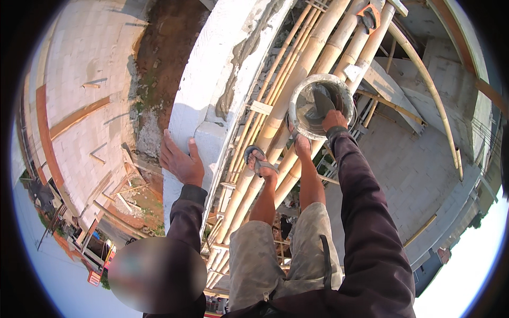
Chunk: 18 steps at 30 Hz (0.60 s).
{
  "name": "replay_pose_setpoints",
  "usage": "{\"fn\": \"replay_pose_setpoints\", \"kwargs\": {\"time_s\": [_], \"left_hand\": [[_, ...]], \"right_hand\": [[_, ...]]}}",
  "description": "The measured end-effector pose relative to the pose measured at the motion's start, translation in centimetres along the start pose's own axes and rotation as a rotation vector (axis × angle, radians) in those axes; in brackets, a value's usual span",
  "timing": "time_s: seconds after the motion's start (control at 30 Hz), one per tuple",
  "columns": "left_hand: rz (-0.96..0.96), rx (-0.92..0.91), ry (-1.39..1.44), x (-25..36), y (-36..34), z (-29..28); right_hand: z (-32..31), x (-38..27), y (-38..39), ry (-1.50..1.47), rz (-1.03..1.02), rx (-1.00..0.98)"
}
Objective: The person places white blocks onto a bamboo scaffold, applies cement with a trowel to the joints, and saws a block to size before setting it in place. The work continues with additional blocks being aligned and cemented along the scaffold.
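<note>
My left hand (182,161) lies flat with fingers spread on the top of a white block wall (183,114). Ahead of it, a strip of wet grey mortar (231,85) runs along the wall top. My right hand (334,120) is closed around the handle end of a trowel (322,100); the handle itself is mostly hidden by my fingers. The trowel's blade dips inside a round, mortar-crusted bucket (300,119), which holds some grey mortar and stands on the bamboo poles close to my feet.
I stand in sandals on thick bamboo poles (282,117) lashed along the wall. Thin bamboo strips (265,114) run between poles and wall. An orange-and-black tool (368,18) lies on the far poles, with a white chunk (352,72) nearer. Ground (167,47) drops away at left.
</note>
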<state>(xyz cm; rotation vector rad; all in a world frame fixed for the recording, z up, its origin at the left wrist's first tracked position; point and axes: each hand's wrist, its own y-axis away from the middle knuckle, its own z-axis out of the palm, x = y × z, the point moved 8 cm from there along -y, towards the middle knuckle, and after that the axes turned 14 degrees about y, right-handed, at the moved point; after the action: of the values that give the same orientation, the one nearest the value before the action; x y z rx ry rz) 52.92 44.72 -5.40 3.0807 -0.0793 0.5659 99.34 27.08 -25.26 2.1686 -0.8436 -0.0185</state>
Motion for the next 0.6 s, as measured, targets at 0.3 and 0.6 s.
{"fn": "replay_pose_setpoints", "kwargs": {"time_s": [0.3,0.6], "left_hand": [[0.008,0.012,0.006,0.1,0.0,0.0],[0.007,0.008,-0.011,0.2,-0.2,-0.3]], "right_hand": [[1.1,6.7,4.2,-0.077,-0.097,-0.009],[-3.5,3.9,9.2,-0.544,-0.317,0.201]]}}
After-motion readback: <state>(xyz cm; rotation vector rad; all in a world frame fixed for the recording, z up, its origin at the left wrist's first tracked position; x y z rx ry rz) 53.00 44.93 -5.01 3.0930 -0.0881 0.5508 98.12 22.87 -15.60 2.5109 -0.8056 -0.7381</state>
